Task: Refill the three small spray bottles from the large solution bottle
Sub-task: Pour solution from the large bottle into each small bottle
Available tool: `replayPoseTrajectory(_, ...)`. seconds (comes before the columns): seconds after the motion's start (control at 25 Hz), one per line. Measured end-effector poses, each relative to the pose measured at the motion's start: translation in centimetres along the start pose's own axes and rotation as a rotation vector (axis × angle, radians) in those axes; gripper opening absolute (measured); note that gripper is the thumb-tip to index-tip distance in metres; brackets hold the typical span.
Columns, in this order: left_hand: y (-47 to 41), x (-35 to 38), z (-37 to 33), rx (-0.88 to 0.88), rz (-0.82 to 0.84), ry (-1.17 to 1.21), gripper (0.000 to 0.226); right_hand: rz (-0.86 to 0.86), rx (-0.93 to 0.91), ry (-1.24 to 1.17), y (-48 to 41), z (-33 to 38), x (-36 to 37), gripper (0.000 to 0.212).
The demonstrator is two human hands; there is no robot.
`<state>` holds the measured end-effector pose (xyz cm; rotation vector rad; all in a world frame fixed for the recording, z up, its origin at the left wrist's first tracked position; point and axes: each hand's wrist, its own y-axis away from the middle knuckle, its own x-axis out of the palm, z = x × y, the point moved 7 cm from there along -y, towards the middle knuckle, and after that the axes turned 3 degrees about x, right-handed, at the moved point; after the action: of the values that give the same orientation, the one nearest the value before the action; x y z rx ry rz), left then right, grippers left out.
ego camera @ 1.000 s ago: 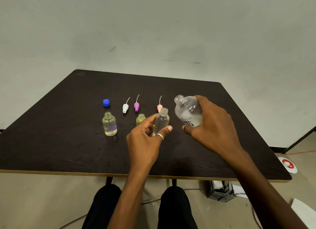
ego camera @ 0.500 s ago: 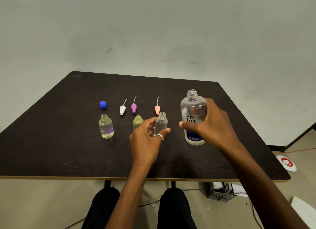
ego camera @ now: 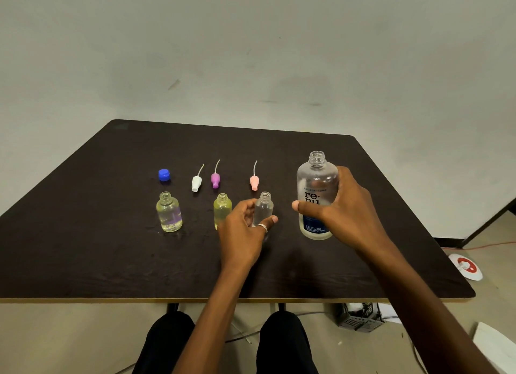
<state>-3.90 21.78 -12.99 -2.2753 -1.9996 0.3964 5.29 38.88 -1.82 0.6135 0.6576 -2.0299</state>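
The table [ego camera: 83,248] is a flat, dark brown slab with a coarse wood-grain texture, rounded corners and a pale edge band.

The large solution bottle [ego camera: 317,183] stands upright on it. It is a translucent plastic cylinder with rounded shoulders, an open threaded neck and a printed label, white above and dark blue below. The right hand [ego camera: 344,217] grasps it around the middle, fingers wrapped behind the body and thumb across the label.

The left hand [ego camera: 243,234] curls its fingers and thumb round the lower body of the clear spray bottle [ego camera: 264,207]. This bottle stands upright just left of the right-hand grip; its threaded neck is open and it appears colourless.

Just left of the left-hand grip stands the yellow-green spray bottle [ego camera: 222,208], partly hidden by that hand. Well to the left stands the pale spray bottle [ego camera: 169,213], a round-shouldered transparent bottle holding clear liquid. Both are uncapped.

Beyond the left-hand grip, three spray heads lie in a row, each with a thin curved dip tube: pink spray head [ego camera: 254,181], purple spray head [ego camera: 215,179], white spray head [ego camera: 196,183]. A blue cap [ego camera: 164,174] sits farthest left.

A silver ring [ego camera: 263,227] sits on one left finger.
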Motion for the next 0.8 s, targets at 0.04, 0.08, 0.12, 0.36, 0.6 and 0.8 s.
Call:
replayPoseTrajectory(0.04,-0.1,0.1,0.3,-0.008,0.004,-0.001,0.044,-0.004,0.003,-0.007,-0.1,-0.2,0.1,0.080)
replayPoseTrajectory(0.08,-0.2,0.3,0.6,-0.016,0.012,-0.005,0.044,-0.008,0.005,-0.013,-0.2,-0.4,0.2,0.080)
replayPoseTrajectory(0.12,-0.4,0.4,0.8,-0.024,0.021,-0.014,0.044,-0.012,0.008,-0.020,-0.3,-0.7,0.4,0.079)
replayPoseTrajectory(0.36,-0.7,0.8,1.6,-0.048,0.030,-0.048,0.048,-0.082,0.032,-0.052,-1.2,-2.8,0.8,0.080)
replayPoseTrajectory(0.6,-0.6,0.7,1.4,-0.012,0.020,-0.082,0.046,-0.146,0.062,-0.053,-2.4,-5.2,1.9,0.087)
replayPoseTrajectory(0.8,-0.6,0.7,1.2,0.009,0.006,-0.103,0.046,-0.156,0.085,-0.060,-3.0,-6.3,2.6,0.090)
